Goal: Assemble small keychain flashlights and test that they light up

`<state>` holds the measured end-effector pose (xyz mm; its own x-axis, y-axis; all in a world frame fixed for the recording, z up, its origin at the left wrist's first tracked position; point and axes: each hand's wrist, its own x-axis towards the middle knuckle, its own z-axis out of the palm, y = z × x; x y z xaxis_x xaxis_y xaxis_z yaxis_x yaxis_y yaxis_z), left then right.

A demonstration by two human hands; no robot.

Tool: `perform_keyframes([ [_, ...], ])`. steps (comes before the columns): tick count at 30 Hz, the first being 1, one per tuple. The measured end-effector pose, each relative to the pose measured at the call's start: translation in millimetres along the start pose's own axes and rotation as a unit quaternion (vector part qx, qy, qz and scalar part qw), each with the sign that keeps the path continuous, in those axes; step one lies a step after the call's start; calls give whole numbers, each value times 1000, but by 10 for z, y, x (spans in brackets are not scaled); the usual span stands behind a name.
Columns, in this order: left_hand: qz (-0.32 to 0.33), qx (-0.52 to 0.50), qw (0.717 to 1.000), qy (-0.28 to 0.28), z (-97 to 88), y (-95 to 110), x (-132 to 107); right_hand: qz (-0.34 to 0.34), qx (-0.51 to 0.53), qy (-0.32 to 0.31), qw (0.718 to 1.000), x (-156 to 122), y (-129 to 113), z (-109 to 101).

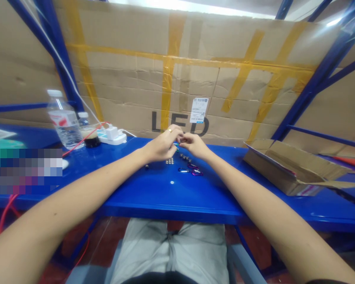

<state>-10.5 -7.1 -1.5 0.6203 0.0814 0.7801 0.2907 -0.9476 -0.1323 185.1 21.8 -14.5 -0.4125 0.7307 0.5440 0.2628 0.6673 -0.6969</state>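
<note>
Over the far part of the blue table, my left hand and my right hand meet with bent, closed fingers. Something small and dark shows between the fingertips, too small to name. Just below my left hand lies a tight group of small silvery pieces. Several small dark metal pieces stand in a slanting row below my right hand. Nearer to me are a purple carabiner and a blue carabiner. Green carabiner-like pieces are partly hidden behind the fingers. One dark bit lies apart on the left.
An open cardboard box stands on the right. To the left are a water bottle, a smaller bottle with dark liquid and a white power strip with cables. A large taped cardboard sheet rises behind the table.
</note>
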Motion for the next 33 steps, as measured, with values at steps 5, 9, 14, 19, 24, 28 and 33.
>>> perform_keyframes([
  [5,1,-5,999,-48,7,-6,-19,0,-14,4,1000,4,35,15],
  [9,-8,-4,999,-46,-5,-3,-19,1,-25,6,1000,9,44,17],
  [14,-95,65,993,-19,-40,-13,-9,6,-38,11,999,8,36,-6],
  [19,-240,71,956,-154,-30,-125,-68,24,-26,12,999,5,36,-19],
  [24,-355,-49,891,-279,15,-246,-166,42,8,-4,999,-13,1,-9],
  [28,-367,-77,866,-331,33,-248,-180,3,-38,-21,999,-44,-43,7],
  [33,-354,-80,866,-344,54,-229,-174,-34,-120,-26,992,-70,-81,10],
])
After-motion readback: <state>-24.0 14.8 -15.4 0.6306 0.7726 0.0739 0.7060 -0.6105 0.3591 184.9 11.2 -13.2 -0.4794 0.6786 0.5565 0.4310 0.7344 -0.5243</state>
